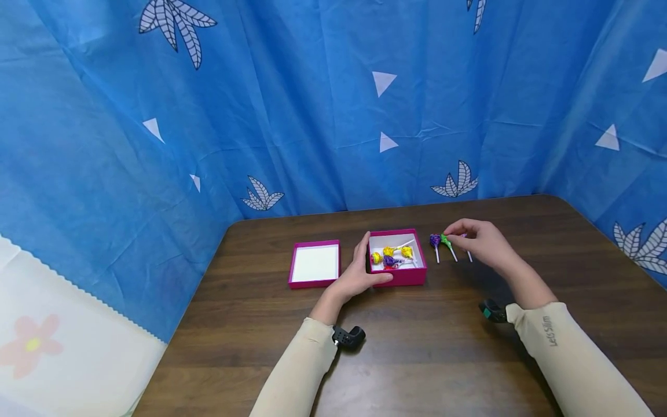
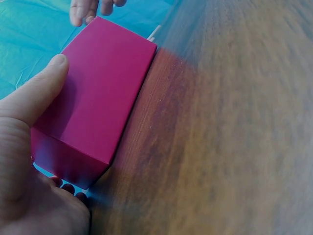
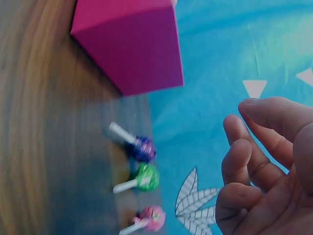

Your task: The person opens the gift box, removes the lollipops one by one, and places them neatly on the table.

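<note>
My left hand [image 1: 356,278] grips the near left corner of an open magenta box [image 1: 401,278], thumb along its front and fingers along its left side. Inside lie several lollipops, among them a yellow lollipop [image 1: 407,252] and a purple one [image 1: 388,261]. Right of the box, a purple lollipop [image 3: 144,149], a green lollipop [image 3: 147,177] and a pink lollipop [image 3: 152,219] lie in a row on the table. Over that row hovers my right hand [image 1: 484,244], its fingers loosely bent with nothing between them. In the head view it partly covers the pink lollipop.
A magenta box lid [image 1: 315,264] with a white inside lies left of the box. Everything rests on a dark wooden table [image 1: 396,365]. Behind it hangs a blue curtain [image 1: 323,116] with white leaves and triangles.
</note>
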Demonstrator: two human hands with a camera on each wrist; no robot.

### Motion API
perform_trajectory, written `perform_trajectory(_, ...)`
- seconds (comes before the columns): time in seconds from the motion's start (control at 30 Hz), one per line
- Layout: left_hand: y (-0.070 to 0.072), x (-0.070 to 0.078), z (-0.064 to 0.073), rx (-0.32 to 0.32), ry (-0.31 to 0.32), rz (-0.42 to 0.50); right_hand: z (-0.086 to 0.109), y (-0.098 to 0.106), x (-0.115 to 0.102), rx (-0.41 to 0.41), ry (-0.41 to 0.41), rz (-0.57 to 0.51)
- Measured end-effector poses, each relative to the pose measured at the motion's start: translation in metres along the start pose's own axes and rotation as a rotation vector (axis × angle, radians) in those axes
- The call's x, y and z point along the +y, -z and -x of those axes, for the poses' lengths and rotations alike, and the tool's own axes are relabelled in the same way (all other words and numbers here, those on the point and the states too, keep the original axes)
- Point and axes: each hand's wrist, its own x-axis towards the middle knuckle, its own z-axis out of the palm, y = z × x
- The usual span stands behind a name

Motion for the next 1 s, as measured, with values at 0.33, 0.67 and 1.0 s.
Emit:
perform_trajectory(0.33, -0.001, -0.001, 0.001, 0.007, -0.001, 0.021, -0.012, -0.016, -0.021, -0.059, 0.021, 0.003)
perform_trajectory(0.67, -0.002, -0.001, 0.000, 0.005, 0.005, 0.018, -0.029, -0.040, -0.036, -0.128, 0.086, -0.002)
perform_trajectory(1.0, -0.001, 0.000, 0.001, 0.001, 0.007, 0.017, -0.044, -0.060, -0.050, -0.192, 0.156, 0.057)
